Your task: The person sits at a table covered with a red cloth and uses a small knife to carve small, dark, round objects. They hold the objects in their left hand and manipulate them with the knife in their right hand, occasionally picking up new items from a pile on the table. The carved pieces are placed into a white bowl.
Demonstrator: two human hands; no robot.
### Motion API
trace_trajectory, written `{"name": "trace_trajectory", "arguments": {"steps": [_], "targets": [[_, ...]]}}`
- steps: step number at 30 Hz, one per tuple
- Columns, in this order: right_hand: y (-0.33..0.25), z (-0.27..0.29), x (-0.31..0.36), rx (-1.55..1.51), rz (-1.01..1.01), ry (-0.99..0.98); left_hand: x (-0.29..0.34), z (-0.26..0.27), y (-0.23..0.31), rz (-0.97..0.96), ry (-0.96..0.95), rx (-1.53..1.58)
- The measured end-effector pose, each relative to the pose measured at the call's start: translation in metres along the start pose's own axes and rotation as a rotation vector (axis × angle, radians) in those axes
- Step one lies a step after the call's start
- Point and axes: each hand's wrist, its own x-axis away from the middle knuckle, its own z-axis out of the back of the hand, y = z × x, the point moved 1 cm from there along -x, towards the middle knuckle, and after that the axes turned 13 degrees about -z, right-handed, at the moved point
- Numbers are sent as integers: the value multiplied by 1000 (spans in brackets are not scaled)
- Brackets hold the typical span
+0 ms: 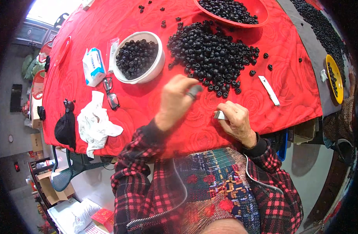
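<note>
My left hand (176,100) is smeared by motion just in front of the heap of small round black pieces with holes (212,54). A dark grey band or cover (194,91) shows at its fingertips; whether the fingers pinch anything is unclear. Closer to the table's front edge, my right hand (236,120) is closed, its fingers curled inward. A small pale flat piece (220,115) sticks out at its thumb, perhaps a wrap or a held object. Left of the heap stands a white bowl (162,58) part-filled with similar black pieces.
A red basin (263,19) of black pieces stands at the far side. Spectacles (112,99), a tissue box (94,67), a white cloth (95,123) and a black mask (65,126) lie left. A white packet (269,91) and yellow tray (338,97) are right.
</note>
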Motion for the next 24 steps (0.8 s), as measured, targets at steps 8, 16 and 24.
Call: {"name": "trace_trajectory", "arguments": {"steps": [8, 16, 24], "targets": [[0, -3, 1, -1, 3, -16, -6, -34, 1, -166, -144, -82], [-2, -2, -1, -191, -98, -10, 20, -21, -1, -40, -28, -37], [-24, 10, -9, -468, -75, -118, 49, 5, 42, 762, -78, 1218]]}}
